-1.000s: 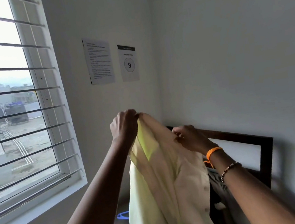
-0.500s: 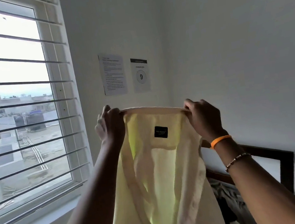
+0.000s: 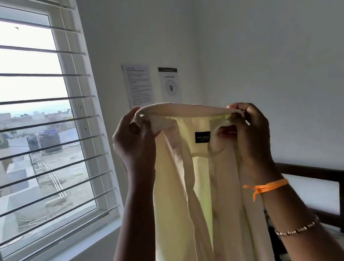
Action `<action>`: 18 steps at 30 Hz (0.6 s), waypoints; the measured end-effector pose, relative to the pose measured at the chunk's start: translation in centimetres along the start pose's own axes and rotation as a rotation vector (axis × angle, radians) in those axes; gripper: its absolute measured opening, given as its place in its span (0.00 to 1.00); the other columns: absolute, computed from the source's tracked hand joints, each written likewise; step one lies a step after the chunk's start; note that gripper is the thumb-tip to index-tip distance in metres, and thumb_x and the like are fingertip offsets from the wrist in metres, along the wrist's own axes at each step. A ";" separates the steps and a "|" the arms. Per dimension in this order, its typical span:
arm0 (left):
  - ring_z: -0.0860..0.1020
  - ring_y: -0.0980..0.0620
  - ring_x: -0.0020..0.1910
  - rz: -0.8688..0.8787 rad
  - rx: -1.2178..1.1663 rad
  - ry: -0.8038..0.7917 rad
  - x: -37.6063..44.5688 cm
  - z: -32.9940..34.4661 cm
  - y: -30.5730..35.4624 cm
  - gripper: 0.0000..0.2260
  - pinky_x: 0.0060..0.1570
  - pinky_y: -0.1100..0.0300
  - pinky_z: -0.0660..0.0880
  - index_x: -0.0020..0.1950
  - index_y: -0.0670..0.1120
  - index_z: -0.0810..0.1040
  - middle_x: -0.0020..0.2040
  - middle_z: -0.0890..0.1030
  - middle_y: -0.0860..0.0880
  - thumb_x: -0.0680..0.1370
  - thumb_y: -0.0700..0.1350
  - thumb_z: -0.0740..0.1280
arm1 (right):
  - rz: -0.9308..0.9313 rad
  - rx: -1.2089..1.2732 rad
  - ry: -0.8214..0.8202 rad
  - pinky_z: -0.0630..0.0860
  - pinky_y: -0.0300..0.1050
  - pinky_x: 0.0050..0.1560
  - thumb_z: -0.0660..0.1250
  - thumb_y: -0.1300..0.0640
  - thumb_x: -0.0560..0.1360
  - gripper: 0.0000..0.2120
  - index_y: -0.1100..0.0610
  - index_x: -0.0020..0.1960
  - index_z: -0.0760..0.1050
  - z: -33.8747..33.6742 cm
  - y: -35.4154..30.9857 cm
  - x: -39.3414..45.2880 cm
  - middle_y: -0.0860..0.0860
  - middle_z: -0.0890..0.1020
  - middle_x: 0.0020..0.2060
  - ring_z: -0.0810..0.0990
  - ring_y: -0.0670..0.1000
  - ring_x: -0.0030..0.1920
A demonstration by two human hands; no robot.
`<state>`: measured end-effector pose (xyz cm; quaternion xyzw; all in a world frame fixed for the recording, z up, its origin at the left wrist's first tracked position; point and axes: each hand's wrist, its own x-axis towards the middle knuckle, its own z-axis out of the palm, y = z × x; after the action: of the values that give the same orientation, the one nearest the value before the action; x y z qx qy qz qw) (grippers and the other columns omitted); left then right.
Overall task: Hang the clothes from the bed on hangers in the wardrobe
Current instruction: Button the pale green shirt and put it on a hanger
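The left hand [image 3: 134,144] and right hand [image 3: 249,128] each pinch one end of the shirt [image 3: 199,192] collar. They hold it up high by the window [image 3: 22,129], spread wide, likely to fit a hanger.

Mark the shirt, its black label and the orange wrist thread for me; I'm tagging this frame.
shirt [image 3: 176,196], head view, on the front panel hanging down.
black label [image 3: 202,137], head view, on its middle, inside the collar.
orange wrist thread [image 3: 267,186], head view, on the band across the right wrist.
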<state>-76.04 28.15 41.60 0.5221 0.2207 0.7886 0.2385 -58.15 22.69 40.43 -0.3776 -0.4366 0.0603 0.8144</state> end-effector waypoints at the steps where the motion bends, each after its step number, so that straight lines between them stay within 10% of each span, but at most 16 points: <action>1: 0.84 0.49 0.43 0.039 0.015 0.003 -0.1 0.0 0.8 0.14 0.42 0.44 0.81 0.55 0.49 0.81 0.43 0.84 0.50 0.70 0.45 0.67 | -0.072 -0.017 0.031 0.78 0.63 0.46 0.62 0.57 0.69 0.09 0.48 0.44 0.77 0.0 -0.7 -0.2 0.42 0.81 0.42 0.81 0.57 0.47; 9: 0.74 0.78 0.39 0.239 0.258 -0.121 -0.3 2.9 1.0 0.28 0.41 0.82 0.68 0.69 0.48 0.70 0.49 0.77 0.62 0.71 0.44 0.75 | -0.283 -0.131 0.089 0.79 0.59 0.45 0.58 0.53 0.74 0.07 0.42 0.46 0.73 0.3 0.9 2.0 0.40 0.80 0.42 0.82 0.57 0.44; 14: 0.73 0.48 0.63 0.006 0.529 -0.434 -3.2 5.0 -12.8 0.38 0.54 0.69 0.65 0.78 0.48 0.49 0.69 0.72 0.48 0.75 0.36 0.67 | -0.092 -0.382 0.048 0.69 0.40 0.48 0.59 0.57 0.75 0.12 0.60 0.54 0.74 -0.3 14.4 3.5 0.56 0.81 0.50 0.78 0.54 0.52; 18: 0.59 0.43 0.74 -0.396 0.772 -0.973 -12.8 2.3 -28.4 0.40 0.69 0.66 0.54 0.76 0.43 0.35 0.78 0.48 0.44 0.77 0.37 0.63 | 0.508 -0.690 -0.359 0.65 0.45 0.63 0.62 0.60 0.78 0.26 0.61 0.73 0.58 -4.9 32.0 -1.3 0.61 0.70 0.67 0.70 0.59 0.66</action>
<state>-65.37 42.98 16.27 0.8171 0.4472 0.2670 0.2473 -47.88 42.04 16.55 -0.7048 -0.4591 0.1736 0.5122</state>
